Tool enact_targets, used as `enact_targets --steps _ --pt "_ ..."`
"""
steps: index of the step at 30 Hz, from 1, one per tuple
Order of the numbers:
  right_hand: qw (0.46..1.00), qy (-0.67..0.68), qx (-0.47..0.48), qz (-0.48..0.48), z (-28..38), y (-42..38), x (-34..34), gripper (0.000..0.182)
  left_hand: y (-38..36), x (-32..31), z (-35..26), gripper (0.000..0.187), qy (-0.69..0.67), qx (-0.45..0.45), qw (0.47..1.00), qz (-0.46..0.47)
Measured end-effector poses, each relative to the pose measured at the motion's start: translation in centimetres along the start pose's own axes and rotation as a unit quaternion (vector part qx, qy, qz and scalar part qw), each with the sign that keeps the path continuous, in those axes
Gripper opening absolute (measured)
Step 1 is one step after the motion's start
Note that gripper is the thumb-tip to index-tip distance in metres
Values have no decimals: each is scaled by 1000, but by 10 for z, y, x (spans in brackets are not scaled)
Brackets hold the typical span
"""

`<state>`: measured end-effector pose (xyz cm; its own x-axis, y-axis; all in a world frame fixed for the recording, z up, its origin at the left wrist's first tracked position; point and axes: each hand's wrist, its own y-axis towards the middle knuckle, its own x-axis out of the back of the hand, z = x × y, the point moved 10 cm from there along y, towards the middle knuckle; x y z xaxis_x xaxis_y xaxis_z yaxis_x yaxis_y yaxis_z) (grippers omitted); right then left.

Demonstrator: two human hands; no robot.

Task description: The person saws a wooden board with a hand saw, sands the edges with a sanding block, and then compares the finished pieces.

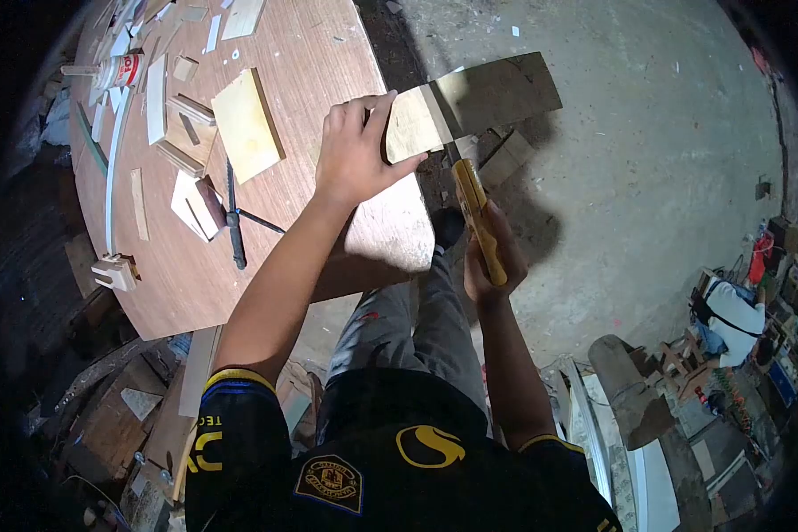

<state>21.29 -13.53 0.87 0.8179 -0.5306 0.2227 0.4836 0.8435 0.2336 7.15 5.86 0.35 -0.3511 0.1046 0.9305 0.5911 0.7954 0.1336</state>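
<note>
A flat wooden board lies across the edge of the table, its right part sticking out over the floor. My left hand presses on the board's left end, thumb and forefinger spread towards its two long edges. In my right hand is a handsaw, fingers wrapped round its yellow handle. The dark blade meets the board's near edge, just beyond the table. How deep the cut runs cannot be made out.
On the wood-topped table lie a pale wooden block, a black clamp-like tool, a small wooden assembly and a bottle. Another person is at the far right among scrap wood and tools.
</note>
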Motion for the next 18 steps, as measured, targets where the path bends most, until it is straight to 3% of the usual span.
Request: enact_targets --steps 7,16,18 --pt "999 43 -2 -15 -3 -3 1 51 0 0 0 87 -15 -6 1000 -5" --pt "999 -9 -23 29 0 -1 1 52 0 0 -1 89 -3 -12 1000 -8" --pt "999 42 -20 9 -3 -6 1 51 0 0 -1 89 -4 -11 1000 -6"
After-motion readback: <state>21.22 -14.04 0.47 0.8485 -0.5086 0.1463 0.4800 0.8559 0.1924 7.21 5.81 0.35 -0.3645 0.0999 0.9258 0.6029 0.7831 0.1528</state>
